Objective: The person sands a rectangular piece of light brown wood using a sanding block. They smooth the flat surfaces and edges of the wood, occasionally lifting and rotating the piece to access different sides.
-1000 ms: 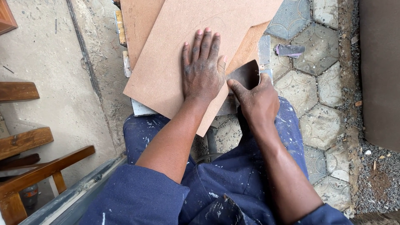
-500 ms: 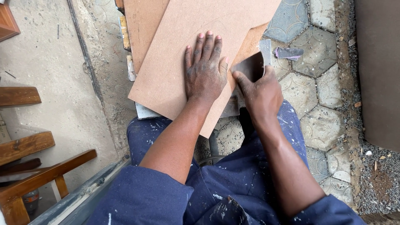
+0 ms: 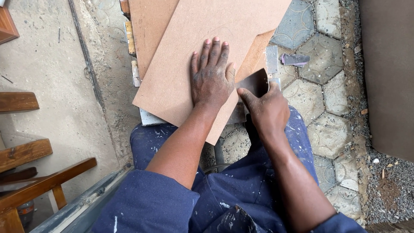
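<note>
Left hand (image 3: pixel 211 82) lies flat (fingers spread) on the brown board (image 3: pixel 189 56); right hand's (image 3: pixel 267 110) grip pinches dark sandpaper (image 3: pixel 255 82).

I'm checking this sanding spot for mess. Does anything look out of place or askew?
The top brown fibreboard sheet lies skewed across the sheet beneath, held flat by the left hand. The right hand pinches dark sandpaper at its edge. A grey crumpled scrap lies loose on the hexagonal paving.

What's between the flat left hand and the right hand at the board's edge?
In the head view, only a narrow strip of the brown board separates the left hand from the right hand, which grips a dark sandpaper piece.
</note>
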